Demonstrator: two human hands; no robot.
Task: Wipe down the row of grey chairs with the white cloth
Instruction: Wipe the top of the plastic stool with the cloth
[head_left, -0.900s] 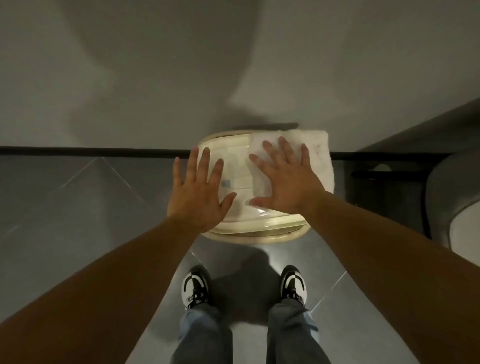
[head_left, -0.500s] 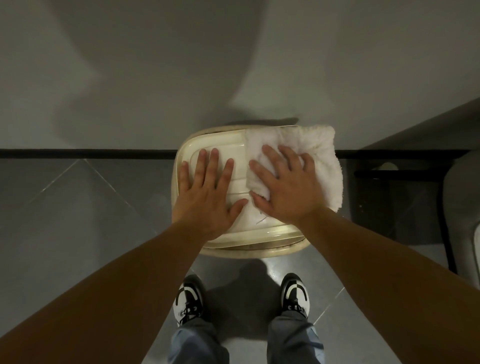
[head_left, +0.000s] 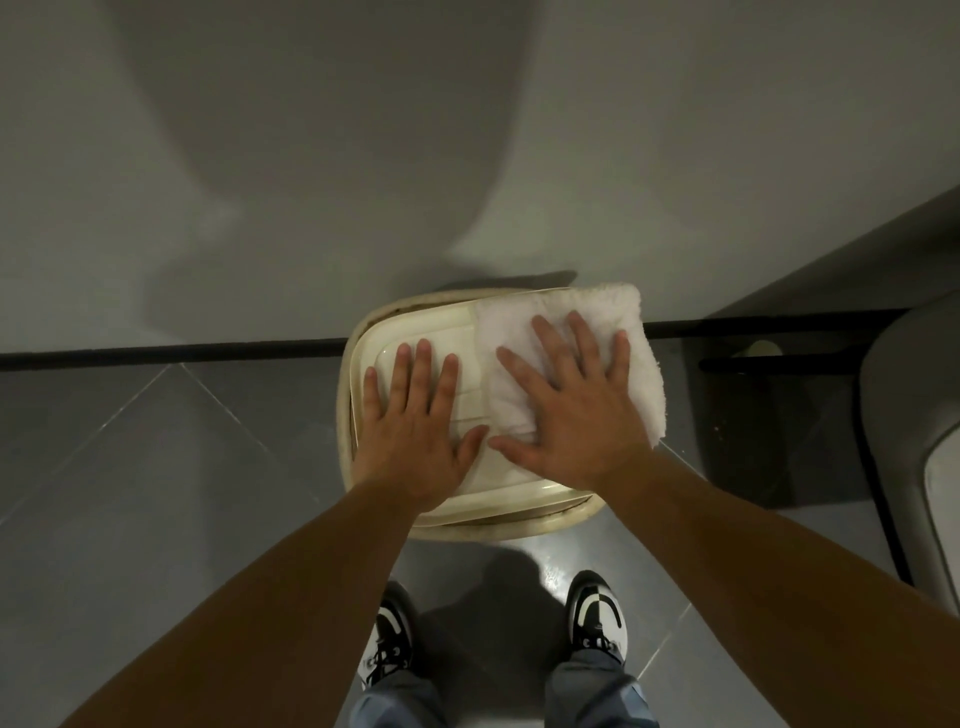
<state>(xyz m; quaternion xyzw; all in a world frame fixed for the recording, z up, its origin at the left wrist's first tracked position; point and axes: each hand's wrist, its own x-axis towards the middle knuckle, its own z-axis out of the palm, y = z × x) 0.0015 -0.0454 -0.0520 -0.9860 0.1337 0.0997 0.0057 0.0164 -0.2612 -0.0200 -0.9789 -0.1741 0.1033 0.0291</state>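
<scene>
White cloth (head_left: 566, 358) under flat right hand (head_left: 576, 410)

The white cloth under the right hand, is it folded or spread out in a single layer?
Folded: the white cloth shows a thick doubled edge at its far right side.

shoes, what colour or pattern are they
Black and white panels, dark laces on the left shoe; the right shoe matches. The head view, the only one, shows both near the bottom edge.
</scene>
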